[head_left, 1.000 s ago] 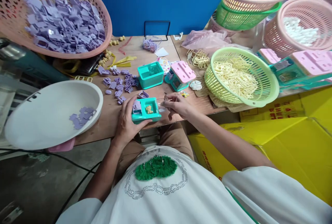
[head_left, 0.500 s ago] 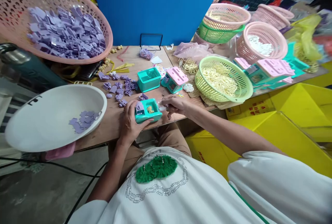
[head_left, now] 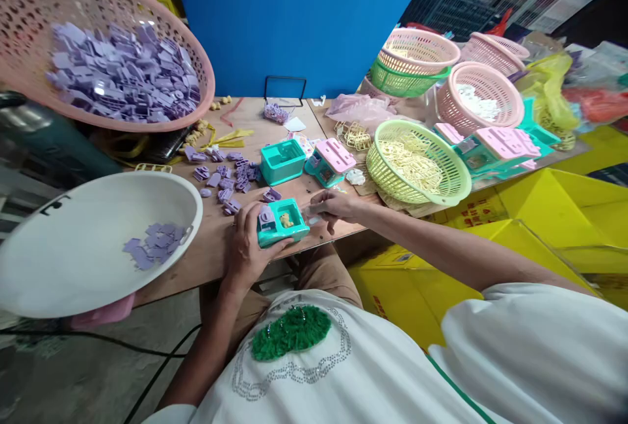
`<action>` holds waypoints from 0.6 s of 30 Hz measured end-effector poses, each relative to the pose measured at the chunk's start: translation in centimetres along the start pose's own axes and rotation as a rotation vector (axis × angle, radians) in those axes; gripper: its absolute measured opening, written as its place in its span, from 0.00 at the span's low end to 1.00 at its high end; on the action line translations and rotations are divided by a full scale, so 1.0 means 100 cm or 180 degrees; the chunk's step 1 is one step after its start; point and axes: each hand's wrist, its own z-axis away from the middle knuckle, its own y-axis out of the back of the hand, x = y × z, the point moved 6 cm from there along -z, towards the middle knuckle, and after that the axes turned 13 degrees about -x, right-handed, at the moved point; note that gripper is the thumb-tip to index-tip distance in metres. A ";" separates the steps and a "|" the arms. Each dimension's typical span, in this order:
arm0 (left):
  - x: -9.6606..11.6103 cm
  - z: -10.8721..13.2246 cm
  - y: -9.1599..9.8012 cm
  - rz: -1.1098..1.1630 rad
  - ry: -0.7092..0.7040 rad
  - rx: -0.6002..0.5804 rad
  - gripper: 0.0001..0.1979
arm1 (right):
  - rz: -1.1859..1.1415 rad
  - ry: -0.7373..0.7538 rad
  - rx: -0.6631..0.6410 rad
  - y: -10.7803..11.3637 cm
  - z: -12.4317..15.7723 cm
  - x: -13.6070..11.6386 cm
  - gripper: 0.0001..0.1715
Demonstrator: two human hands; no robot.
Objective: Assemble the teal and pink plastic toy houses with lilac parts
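My left hand [head_left: 249, 241] grips a small teal plastic toy box [head_left: 279, 235] at the table's front edge. Inside it are a purple part [head_left: 266, 216] on the left and a little tan figure [head_left: 286, 220] on the right. At the box's right end, my right hand [head_left: 333, 207] pinches a small clear plastic piece [head_left: 311, 217], partly hidden by the fingers. Behind the box stand a second teal box [head_left: 282, 162] and a teal toy with a pink roof [head_left: 331, 161]. Loose purple parts [head_left: 233, 178] lie to the left.
A white bowl [head_left: 63, 247] with flat purple pieces and a tilted pink basket [head_left: 29, 31] of purple parts stand left. Right are a light-green basket [head_left: 456, 192] of cream frames, pink baskets [head_left: 441, 93] and yellow boxes [head_left: 530, 214]. A blue panel [head_left: 304, 18] rises behind.
The view has shifted slightly, so most things sit lower in it. Both hands keep their holds, with the right hand and clear piece still beside the box's right end.
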 end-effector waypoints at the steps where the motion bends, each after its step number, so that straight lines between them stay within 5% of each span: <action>1: 0.000 0.000 0.000 0.0026 0.0000 -0.0004 0.40 | 0.0004 -0.0013 0.0065 0.002 0.001 0.003 0.30; 6: -0.001 -0.001 -0.001 0.0098 0.0022 -0.0048 0.38 | -0.0415 0.0427 -0.0006 0.004 0.007 -0.006 0.29; 18: -0.003 -0.001 -0.002 0.0121 0.0046 -0.0035 0.39 | -0.0409 0.0364 -0.0302 -0.004 0.002 -0.008 0.26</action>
